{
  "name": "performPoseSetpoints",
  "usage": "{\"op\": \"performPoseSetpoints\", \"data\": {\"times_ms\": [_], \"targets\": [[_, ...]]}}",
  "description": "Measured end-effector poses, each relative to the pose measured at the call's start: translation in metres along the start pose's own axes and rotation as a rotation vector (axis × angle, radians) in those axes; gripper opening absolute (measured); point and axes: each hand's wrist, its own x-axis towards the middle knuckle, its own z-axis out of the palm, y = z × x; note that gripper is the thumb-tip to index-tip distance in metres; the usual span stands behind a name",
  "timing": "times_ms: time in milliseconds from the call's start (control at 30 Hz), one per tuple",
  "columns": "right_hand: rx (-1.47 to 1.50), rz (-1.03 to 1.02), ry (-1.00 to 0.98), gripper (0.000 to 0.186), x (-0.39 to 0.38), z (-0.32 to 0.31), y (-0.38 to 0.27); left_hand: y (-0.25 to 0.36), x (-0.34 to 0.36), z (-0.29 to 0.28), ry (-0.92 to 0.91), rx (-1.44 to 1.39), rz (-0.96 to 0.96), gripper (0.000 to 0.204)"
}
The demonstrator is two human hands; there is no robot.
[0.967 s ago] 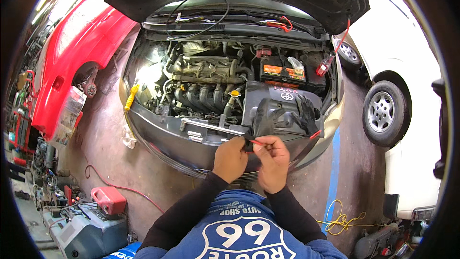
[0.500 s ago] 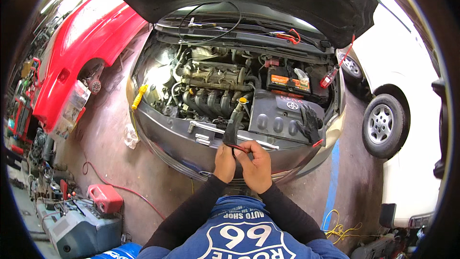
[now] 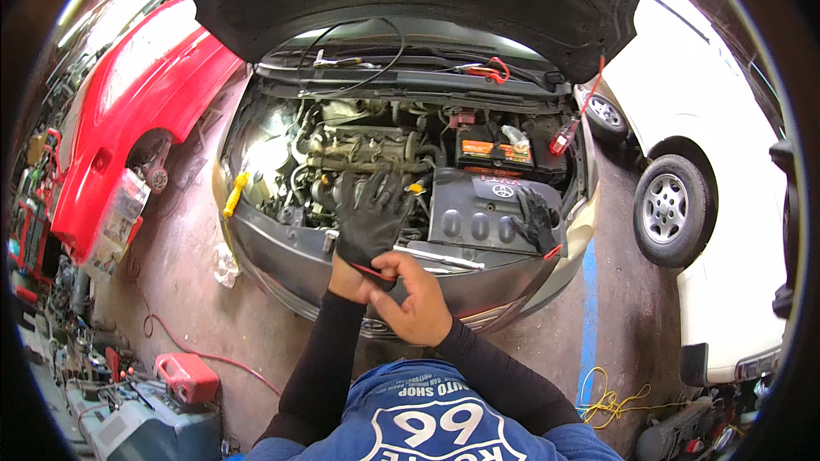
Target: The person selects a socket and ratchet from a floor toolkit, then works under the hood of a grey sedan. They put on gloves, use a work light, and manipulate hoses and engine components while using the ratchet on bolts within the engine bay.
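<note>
My left hand (image 3: 369, 220) wears a black work glove (image 3: 366, 243), its fingers spread apart and pointing over the engine (image 3: 363, 152). Bare, my right hand (image 3: 416, 300) pinches the red-edged cuff of that glove at my left wrist. A second black glove (image 3: 535, 218) lies on the dark engine cover (image 3: 453, 196), to the right of my hands. Just beyond my right hand, a long chrome hand tool (image 3: 444, 257) rests along the car's front edge. A small metal piece (image 3: 330, 240) sits left of the gloved hand.
The raised hood (image 3: 410, 8) overhangs the engine bay. A battery (image 3: 494, 152) sits at its right, near a hanging red lamp (image 3: 564, 135). A yellow-handled tool (image 3: 236, 194) lies on the left fender. A red car body (image 3: 128, 119) and a white vehicle (image 3: 726, 171) flank the car.
My left hand has gone into the glove, its fingers now spread inside it. Both hands have shifted left, and my right hand has pulled the cuff toward the wrist.
</note>
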Motion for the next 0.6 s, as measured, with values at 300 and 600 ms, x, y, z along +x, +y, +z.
{"op": "performPoseSetpoints", "data": {"times_ms": [300,600], "targets": [[0.536,0.164,-0.138,0.037,0.023,0.051,0.019,0.046,-0.01,-0.022,0.068,0.011,0.469,0.038],[0.512,0.21,-0.039,0.025,0.024,0.088,0.039,0.073,-0.012,-0.044,0.344,0.248,0.229,0.043]]}}
